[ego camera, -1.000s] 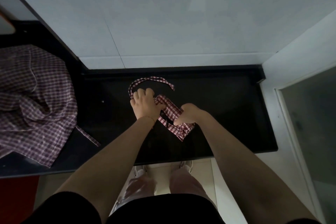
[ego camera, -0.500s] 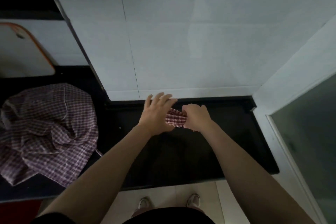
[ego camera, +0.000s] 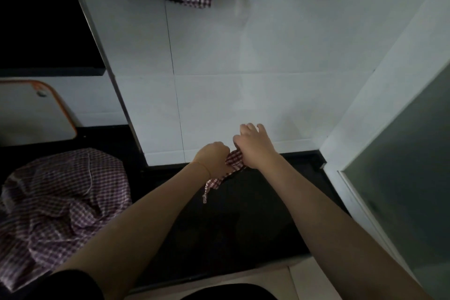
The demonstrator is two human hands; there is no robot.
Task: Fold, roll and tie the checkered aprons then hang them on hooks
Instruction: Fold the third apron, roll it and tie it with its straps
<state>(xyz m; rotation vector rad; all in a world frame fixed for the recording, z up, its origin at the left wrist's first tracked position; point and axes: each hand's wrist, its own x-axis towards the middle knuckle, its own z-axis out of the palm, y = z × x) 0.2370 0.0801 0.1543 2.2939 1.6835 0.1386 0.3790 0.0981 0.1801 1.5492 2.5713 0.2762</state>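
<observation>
Clutching the rolled apron between them above the bench, the left hand is clenched on one end and the right hand pinches the other — a loose strap dangles below the left grip. Let that tie slacken and the roll likely unravels before reaching the hooks.

White tiled wall, black counter.

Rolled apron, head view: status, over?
Left hand and right hand both grip the rolled apron above the black counter. Strap tail dangles. Nothing blocking.
</observation>
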